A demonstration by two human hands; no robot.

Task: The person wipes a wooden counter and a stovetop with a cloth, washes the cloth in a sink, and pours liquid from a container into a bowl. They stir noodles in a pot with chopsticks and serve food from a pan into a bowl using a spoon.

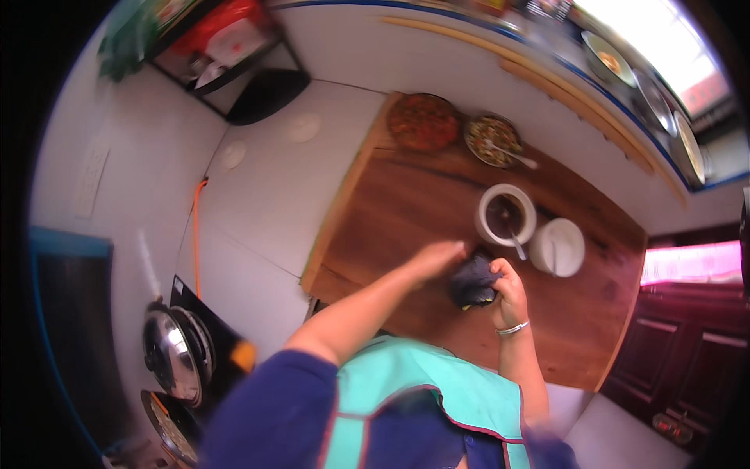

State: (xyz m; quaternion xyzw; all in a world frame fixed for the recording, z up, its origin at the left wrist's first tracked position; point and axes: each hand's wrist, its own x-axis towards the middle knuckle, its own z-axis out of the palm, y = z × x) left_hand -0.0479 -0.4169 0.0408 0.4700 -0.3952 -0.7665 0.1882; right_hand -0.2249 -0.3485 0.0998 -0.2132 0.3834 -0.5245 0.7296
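My right hand (509, 291), with a silver bracelet at its wrist, grips a dark, crumpled, soft-looking bundle (473, 283) over the near part of the wooden table. A small yellowish-green bit peeks out at the bundle's lower edge; what it is made of I cannot make out. Just left of the bundle is my left hand (437, 261), blurred, its fingers stretched toward it. Beyond my hands stands a white pot (528, 198) with dark contents and a spoon. Beside it sits a white container (569, 234), a utensil lying across its top.
At the table's (375, 227) far edge are a round dish of red food (423, 121) and a bowl of chopped mix (486, 139) with a spoon. Bowls line a shelf (547, 47) behind. Lidded pans (173, 352) stand at left; a dark red cabinet (680, 344) is at right.
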